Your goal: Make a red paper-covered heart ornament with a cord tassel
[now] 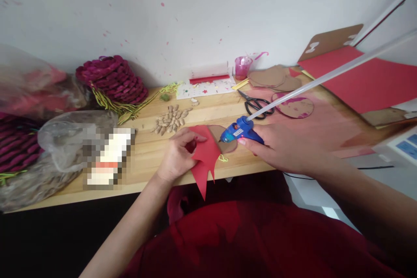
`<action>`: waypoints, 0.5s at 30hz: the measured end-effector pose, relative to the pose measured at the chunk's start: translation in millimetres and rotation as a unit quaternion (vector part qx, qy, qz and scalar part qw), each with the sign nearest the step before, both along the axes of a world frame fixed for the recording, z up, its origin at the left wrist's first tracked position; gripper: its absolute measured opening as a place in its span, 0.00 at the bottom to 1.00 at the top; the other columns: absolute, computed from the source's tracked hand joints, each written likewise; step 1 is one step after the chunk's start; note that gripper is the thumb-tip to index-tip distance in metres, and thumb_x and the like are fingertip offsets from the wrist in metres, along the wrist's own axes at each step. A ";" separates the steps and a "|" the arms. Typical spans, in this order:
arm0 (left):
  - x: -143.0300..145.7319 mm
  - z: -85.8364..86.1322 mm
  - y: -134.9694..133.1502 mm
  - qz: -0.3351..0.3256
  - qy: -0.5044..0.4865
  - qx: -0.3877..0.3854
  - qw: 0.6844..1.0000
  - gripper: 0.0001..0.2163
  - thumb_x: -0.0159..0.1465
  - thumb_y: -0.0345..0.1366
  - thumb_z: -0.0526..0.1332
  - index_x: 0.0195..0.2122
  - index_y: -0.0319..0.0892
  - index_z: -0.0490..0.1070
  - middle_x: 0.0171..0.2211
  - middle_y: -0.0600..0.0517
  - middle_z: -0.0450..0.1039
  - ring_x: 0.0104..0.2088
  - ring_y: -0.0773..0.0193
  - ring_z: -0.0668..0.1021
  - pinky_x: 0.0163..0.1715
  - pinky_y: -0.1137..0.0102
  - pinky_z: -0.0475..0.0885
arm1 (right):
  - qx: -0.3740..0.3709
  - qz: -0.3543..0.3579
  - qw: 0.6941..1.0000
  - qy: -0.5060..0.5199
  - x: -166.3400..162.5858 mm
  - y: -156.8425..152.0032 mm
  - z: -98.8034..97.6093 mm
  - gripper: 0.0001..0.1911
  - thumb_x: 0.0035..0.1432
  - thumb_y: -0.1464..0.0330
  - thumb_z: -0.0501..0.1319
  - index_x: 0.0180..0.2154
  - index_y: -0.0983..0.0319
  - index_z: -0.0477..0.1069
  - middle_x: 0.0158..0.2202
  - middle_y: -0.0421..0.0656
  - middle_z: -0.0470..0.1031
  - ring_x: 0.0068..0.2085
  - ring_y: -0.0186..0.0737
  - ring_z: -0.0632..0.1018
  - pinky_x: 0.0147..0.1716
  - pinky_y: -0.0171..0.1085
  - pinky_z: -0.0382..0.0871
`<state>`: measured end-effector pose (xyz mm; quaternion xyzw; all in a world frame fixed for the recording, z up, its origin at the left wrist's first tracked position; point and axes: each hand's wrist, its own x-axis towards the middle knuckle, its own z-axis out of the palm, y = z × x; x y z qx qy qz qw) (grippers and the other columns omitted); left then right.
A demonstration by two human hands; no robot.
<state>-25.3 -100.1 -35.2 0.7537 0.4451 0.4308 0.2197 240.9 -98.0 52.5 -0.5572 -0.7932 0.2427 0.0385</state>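
Observation:
My left hand [179, 152] pinches a piece of red paper [206, 150] whose pointed lower corners hang past the table's front edge. The paper lies partly over a round brown cardboard disc [230, 144]. In my right hand [276, 145] is a blue glue gun [239, 130] with a long translucent glue stick [312, 82] rising from its back. Its nozzle points left, at the cardboard beside the edge of the red paper; whether it touches is too small to tell. A bit of yellow-green yarn [223, 158] shows just below the disc.
Behind my hands lie a pile of peanuts in shells [172, 119], black scissors [257, 106] and a pink-stained cardboard disc [295, 106]. A purple woven basket [112, 80] and plastic bags [74, 134] occupy the left. Large red sheets [368, 80] lie at right, near a pink cup [243, 67].

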 end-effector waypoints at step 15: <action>1.1 -5.0 -0.4 -0.002 0.015 0.016 1.000 0.17 0.52 0.24 0.64 0.43 0.41 0.80 0.34 0.49 0.72 0.33 0.63 0.75 0.29 0.68 0.72 | 0.013 0.005 0.999 -0.036 15.4 -19.0 0.9 0.23 0.67 0.49 0.49 0.33 0.59 0.70 0.34 0.48 0.79 0.31 0.46 0.76 0.29 0.41 0.60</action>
